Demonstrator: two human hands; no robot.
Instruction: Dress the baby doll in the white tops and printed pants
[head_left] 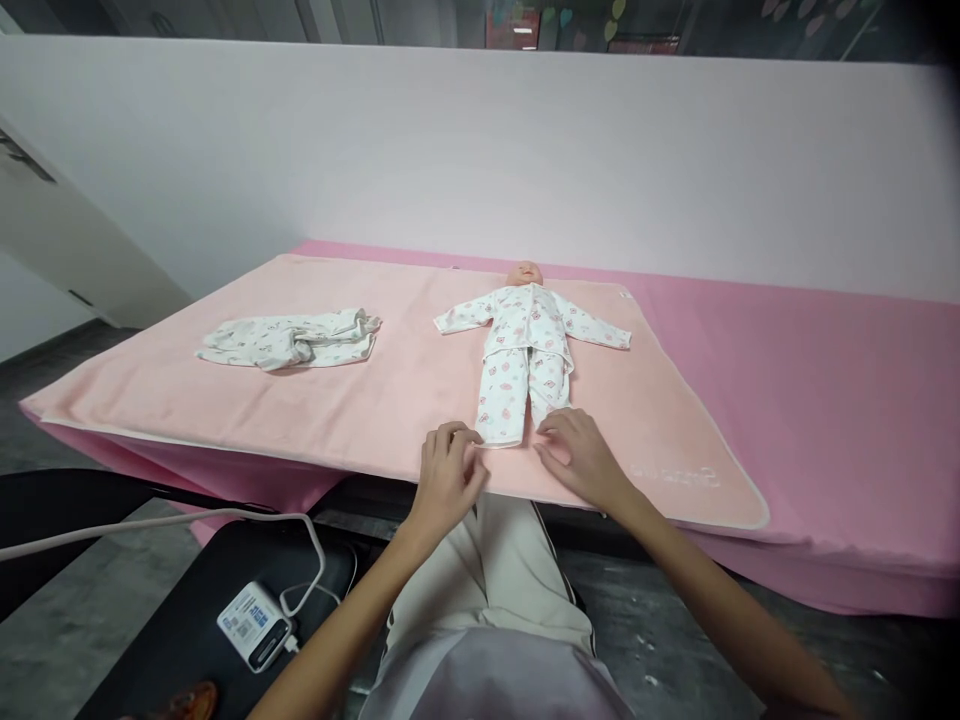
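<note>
A doll point(524, 273) lies on its back, dressed in a white patterned top point(529, 318) with sleeves spread to both sides and matching trousers point(504, 395). My left hand point(450, 475) is at the hem of the trouser leg on the left, its fingers curved and thumb apart, fingertips at or touching the cloth edge. Beside the other leg's hem is my right hand point(585, 458), fingers bent and thumb spread away from them; it partly hides that hem. I see nothing gripped in either hand.
A peach blanket point(405, 400) lies under the doll on a pink-covered table point(825, 400). Folded patterned baby clothes point(292, 340) lie to the left. A white wall point(480, 160) stands behind. Below left, a white device point(255, 625) with a cable point(225, 514) rests on a black seat point(180, 610).
</note>
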